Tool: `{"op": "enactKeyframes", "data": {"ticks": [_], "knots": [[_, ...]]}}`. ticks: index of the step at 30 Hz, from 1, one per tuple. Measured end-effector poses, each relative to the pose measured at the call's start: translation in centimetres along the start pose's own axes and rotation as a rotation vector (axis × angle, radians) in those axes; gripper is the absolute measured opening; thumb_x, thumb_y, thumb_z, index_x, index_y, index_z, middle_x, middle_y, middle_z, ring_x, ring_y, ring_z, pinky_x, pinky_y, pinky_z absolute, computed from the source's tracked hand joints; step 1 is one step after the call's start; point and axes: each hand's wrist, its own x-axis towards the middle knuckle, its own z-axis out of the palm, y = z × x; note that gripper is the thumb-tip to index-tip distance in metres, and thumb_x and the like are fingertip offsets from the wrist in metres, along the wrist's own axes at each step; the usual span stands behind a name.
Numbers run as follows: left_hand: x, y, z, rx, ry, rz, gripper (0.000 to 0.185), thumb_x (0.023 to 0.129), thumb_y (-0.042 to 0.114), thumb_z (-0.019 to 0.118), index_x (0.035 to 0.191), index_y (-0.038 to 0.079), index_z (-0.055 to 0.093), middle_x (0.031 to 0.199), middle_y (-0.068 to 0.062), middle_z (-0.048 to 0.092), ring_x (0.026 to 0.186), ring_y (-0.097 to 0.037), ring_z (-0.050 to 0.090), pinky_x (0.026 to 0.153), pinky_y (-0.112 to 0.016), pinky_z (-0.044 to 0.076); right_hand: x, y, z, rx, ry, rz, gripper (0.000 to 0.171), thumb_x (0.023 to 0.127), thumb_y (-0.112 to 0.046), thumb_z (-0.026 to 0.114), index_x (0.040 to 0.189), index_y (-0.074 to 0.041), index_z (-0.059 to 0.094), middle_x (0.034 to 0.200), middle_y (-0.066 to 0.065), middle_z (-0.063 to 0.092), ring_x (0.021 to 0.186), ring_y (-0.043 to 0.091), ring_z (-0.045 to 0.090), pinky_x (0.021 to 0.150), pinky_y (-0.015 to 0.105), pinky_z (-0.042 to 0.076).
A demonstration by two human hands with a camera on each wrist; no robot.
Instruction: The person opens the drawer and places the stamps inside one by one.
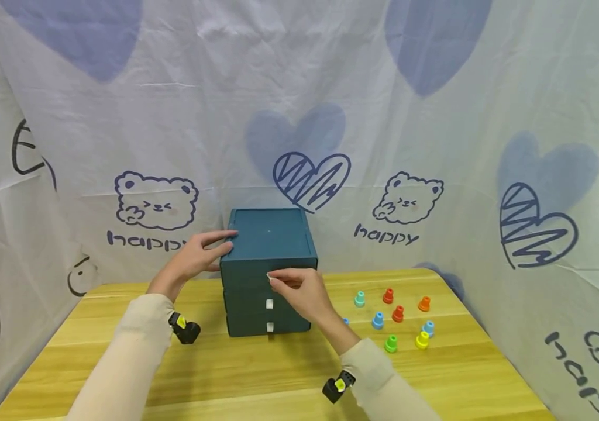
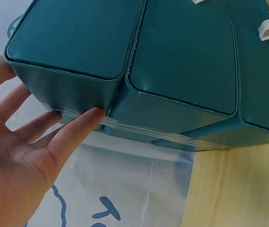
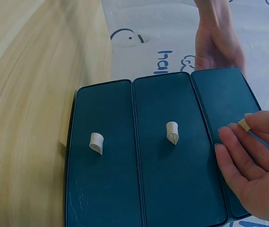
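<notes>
On the wooden table [image 1: 278, 374], near its back edge and just in front of the printed cloth backdrop [image 1: 436, 117], stands a dark teal drawer box [image 1: 270, 245] with three drawers stacked one above the other. All three drawers look closed, so what they contain cannot be seen. Each drawer front has a small white tab handle: the bottom tab [image 3: 96, 143] and the middle tab [image 3: 172, 132] are free, and the top tab [image 3: 243, 125] is pinched between the thumb and fingertips of the right hand [image 1: 302, 289]. The fingers of this hand are curled narrowly around that top handle, at the front of the top drawer. The left hand [image 1: 194, 257] lies against the upper left side of the box with the fingers nearly straight and spread; in the left wrist view the fingertips [image 2: 93, 116] touch the edge of the box and hold nothing. To the right of the box, well apart from both hands, a group of small coloured pegs [image 1: 391, 318] stands directly on the table: teal, red, orange, blue, green and yellow ones. They are not in any container. One blue peg [image 1: 346, 321] is partly hidden behind the right wrist.
</notes>
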Motion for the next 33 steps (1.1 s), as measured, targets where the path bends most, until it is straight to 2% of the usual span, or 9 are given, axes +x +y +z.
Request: {"op": "enactKeyframes", "data": {"ticks": [5, 11, 21, 29, 33], "knots": [[0.0, 0.1, 0.0, 0.010, -0.001, -0.015, 0.057, 0.108, 0.038, 0.053, 0.159, 0.013, 0.042, 0.170, -0.022, 0.022, 0.148, -0.049, 0.039, 0.105, -0.059, 0.054, -0.3, -0.3, 0.0, -0.001, 0.005, 0.009, 0.021, 0.097, -0.017, 0.073, 0.114, -0.007, 0.080, 0.110, 0.013, 0.080, 0.095, 0.027, 0.078, 0.078, 0.015, 0.060], [-0.1, 0.0, -0.2, 0.014, -0.004, -0.002, 0.057, 0.109, 0.037, 0.052, 0.159, 0.013, 0.041, 0.171, -0.022, 0.022, 0.149, -0.049, 0.038, 0.105, -0.059, 0.053, -0.9, -0.6, -0.2, -0.007, -0.030, -0.011, 0.022, 0.097, -0.018, 0.073, 0.115, -0.007, 0.080, 0.108, 0.013, 0.080, 0.092, 0.027, 0.078, 0.078, 0.018, 0.061], [-0.1, 0.0, -0.1, -0.001, -0.008, -0.021, 0.057, 0.108, 0.039, 0.053, 0.159, 0.015, 0.042, 0.171, -0.020, 0.021, 0.150, -0.048, 0.037, 0.107, -0.060, 0.052, -3.1, -1.3, -0.5, -0.008, -0.077, -0.011, 0.022, 0.097, -0.015, 0.073, 0.117, -0.007, 0.079, 0.107, 0.011, 0.081, 0.089, 0.020, 0.079, 0.077, 0.020, 0.062], [0.0, 0.1, -0.1, -0.010, -0.007, -0.030, 0.057, 0.108, 0.038, 0.054, 0.158, 0.014, 0.043, 0.171, -0.020, 0.021, 0.150, -0.049, 0.036, 0.107, -0.061, 0.051, -4.7, -2.4, -0.7, 0.011, -0.109, -0.011, 0.023, 0.096, -0.016, 0.074, 0.115, -0.006, 0.079, 0.105, 0.013, 0.081, 0.087, 0.030, 0.079, 0.074, 0.019, 0.062], [0.0, 0.1, -0.1, -0.007, -0.004, -0.035, 0.057, 0.107, 0.039, 0.054, 0.158, 0.015, 0.043, 0.171, -0.020, 0.022, 0.150, -0.048, 0.037, 0.107, -0.061, 0.051, -5.5, -2.9, -0.8, 0.025, -0.129, -0.036, 0.023, 0.096, -0.015, 0.074, 0.115, -0.004, 0.079, 0.102, 0.015, 0.081, 0.085, 0.030, 0.079, 0.074, 0.020, 0.063]]}}
